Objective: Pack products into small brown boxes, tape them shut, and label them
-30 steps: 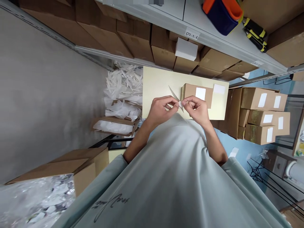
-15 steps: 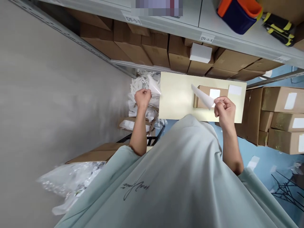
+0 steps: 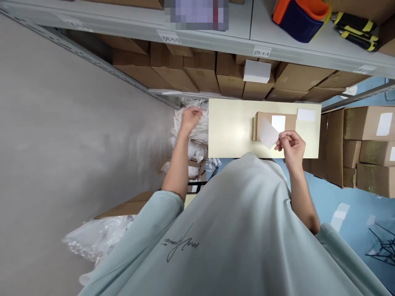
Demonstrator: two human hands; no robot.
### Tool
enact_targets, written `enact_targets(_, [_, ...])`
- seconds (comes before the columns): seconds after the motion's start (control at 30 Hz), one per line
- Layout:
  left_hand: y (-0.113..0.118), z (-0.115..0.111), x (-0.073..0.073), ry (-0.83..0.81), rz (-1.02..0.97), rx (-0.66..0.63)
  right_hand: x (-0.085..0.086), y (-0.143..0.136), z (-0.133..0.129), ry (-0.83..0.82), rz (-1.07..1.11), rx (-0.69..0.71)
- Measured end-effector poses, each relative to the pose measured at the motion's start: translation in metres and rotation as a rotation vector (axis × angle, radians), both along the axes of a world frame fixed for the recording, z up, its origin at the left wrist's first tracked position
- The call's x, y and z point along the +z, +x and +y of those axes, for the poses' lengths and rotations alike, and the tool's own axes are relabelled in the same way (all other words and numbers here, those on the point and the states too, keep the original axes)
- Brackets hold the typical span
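My right hand (image 3: pixel 290 144) pinches a thin, see-through white label (image 3: pixel 269 133) by its edge. The label hangs in front of a closed brown cardboard box (image 3: pixel 262 119), which bears a white label (image 3: pixel 278 122) on top. That box lies on a pale yellow tabletop (image 3: pixel 231 127). Beyond the table's left end, my left hand (image 3: pixel 191 118) hovers over a heap of crumpled white backing paper (image 3: pixel 197 133). Its fingers are stretched out and slightly blurred, and no sheet shows between them.
A white slip (image 3: pixel 306 114) lies at the table's right end. Stacked cardboard boxes (image 3: pixel 367 123) stand to the right. A metal shelf (image 3: pixel 216 39) with cartons runs behind, carrying an orange and blue holder (image 3: pixel 300 20) and black-yellow tools (image 3: pixel 354 31). A wall (image 3: pixel 77 135) is at left.
My left hand has moved slightly up and right, and the white sheet it pinched has left its fingers. The label in my right hand has swung round to face me more.
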State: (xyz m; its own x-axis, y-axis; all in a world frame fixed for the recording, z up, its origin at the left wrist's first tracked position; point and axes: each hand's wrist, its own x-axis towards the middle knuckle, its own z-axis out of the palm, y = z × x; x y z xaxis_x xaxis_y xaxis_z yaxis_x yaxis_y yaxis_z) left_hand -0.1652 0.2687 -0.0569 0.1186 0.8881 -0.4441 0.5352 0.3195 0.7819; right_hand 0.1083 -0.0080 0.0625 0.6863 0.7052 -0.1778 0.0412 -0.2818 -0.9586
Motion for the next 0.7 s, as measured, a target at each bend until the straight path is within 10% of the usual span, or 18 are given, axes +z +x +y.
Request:
enact_targets(0.27, [0.132,-0.164,0.048,-0.475,-0.793,-0.127,-0.018,0.011,-0.015,-0.013,-0.429,0.140])
enact_targets(0.43, [0.162,-0.191,0.065,-0.479,-0.804,0.056,-0.031,0.024,-0.026,-0.047,-0.742,0.440])
enact_targets(0.7, [0.205,-0.210,0.051,-0.346,-0.657,0.095,-0.056,0.060,-0.051,-0.172,-0.661,0.700])
